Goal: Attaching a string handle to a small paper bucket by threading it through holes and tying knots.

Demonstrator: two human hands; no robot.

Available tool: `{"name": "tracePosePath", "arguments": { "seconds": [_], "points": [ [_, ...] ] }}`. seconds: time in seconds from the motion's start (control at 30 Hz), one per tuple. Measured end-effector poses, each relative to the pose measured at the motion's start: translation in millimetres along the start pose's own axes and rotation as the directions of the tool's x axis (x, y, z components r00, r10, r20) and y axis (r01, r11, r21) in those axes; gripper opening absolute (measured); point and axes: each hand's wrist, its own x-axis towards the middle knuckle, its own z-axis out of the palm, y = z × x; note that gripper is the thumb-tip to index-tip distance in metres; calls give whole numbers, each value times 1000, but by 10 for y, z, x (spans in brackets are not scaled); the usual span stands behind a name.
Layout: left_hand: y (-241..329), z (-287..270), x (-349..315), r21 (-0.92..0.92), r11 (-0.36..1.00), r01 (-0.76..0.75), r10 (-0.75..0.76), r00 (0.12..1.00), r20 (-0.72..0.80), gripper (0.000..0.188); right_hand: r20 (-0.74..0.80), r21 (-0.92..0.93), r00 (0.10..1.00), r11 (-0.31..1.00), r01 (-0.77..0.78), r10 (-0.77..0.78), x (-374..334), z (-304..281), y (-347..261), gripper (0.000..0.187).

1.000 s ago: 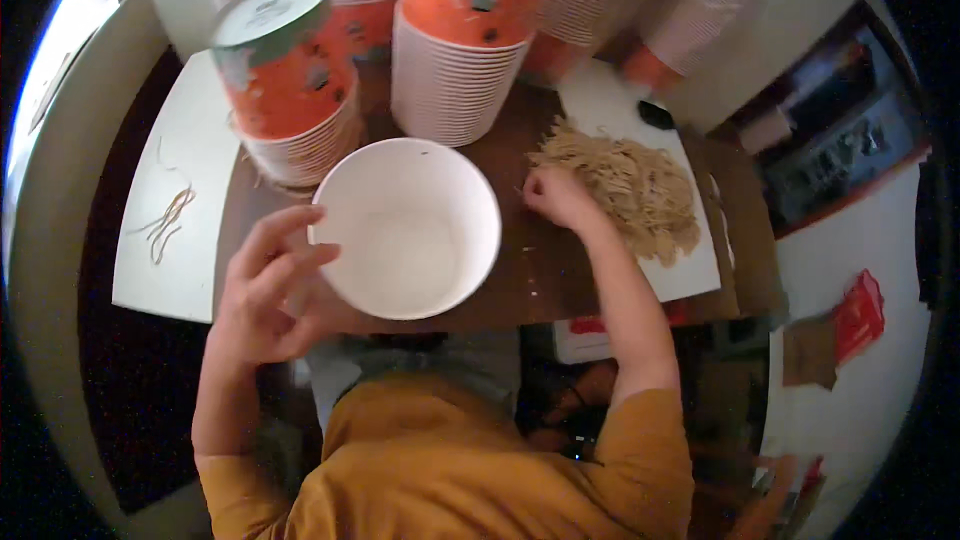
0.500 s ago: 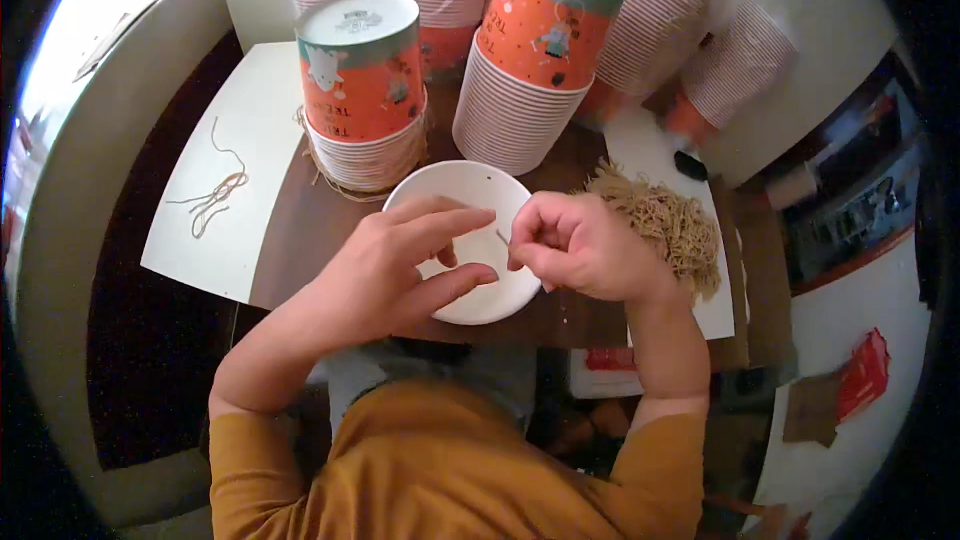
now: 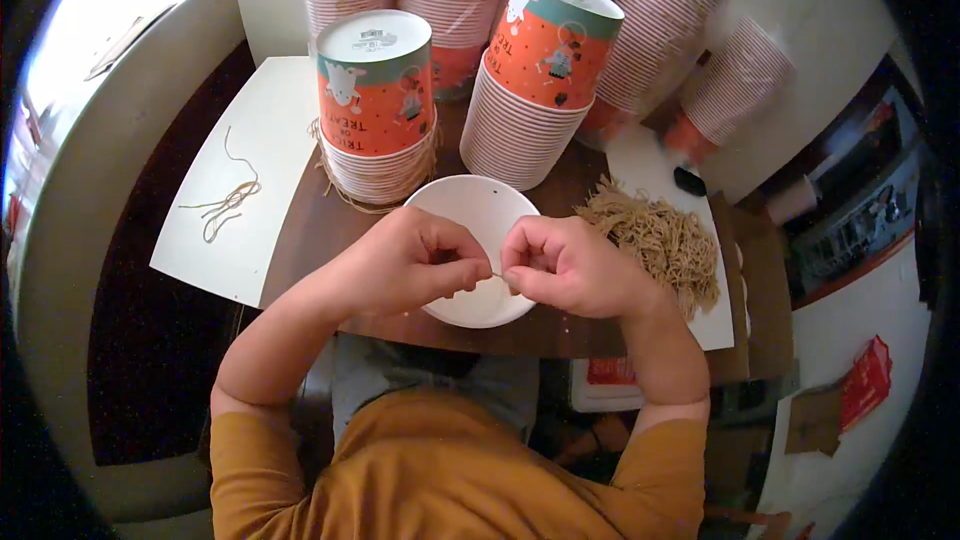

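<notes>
My left hand (image 3: 430,258) and right hand (image 3: 570,265) are pinched closed on a thin string (image 3: 497,275) over the white tub (image 3: 470,205), with a tan string pile (image 3: 660,245) on the right

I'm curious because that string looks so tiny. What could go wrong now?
The thin string might slip, because only the tips of the fingers pinch it. If it does, it could fall into the open white bucket beneath. Strands in the string pile look tangled, so pulling one might drag others along.
</notes>
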Motion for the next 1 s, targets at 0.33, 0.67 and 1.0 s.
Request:
{"name": "tracePosePath", "arguments": {
  "seconds": [0.33, 0.67, 1.0],
  "points": [
    [-22, 19, -46, -185, 976, -115, 81, 979, -186, 8, -164, -617, 770, 673, 407, -616, 52, 148, -18, 13],
    [-83, 87, -85, 346, 856, -386, 493, 812, -314, 9, -155, -278, 920, 910, 309, -360, 119, 91, -26, 5],
    [-421, 127, -501, 768, 564, -303, 495, 868, -21, 32, 366, -123, 915, 983, -133, 170, 422, 45, 48, 13]
  ]
}}
